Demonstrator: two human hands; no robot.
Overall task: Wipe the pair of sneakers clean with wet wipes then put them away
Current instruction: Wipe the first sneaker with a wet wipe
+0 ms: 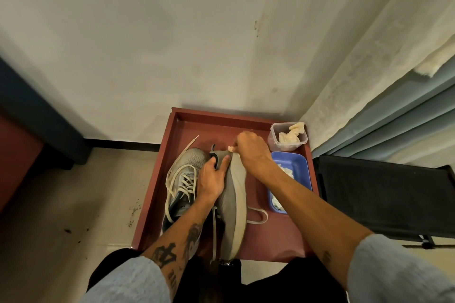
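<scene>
Two grey sneakers lie on a red-brown tray table (pixel 266 241). One sneaker (pixel 183 181) lies flat on the left, laces loose. The other sneaker (pixel 232 204) is tipped on its side, pale sole facing right. My left hand (pixel 213 181) grips this tipped sneaker at its heel collar, thumb inside the opening. My right hand (pixel 251 152) pinches a small crumpled wet wipe (pixel 231 148) and presses it against the heel end of the same sneaker.
A clear plastic tub (pixel 274 139) with crumpled wipes stands at the tray's far right corner. A blue tray (pixel 299 167) with used wipes lies in front of it. A black stand (pixel 384 194) is to the right, a wall behind, dirt specks on the floor at left.
</scene>
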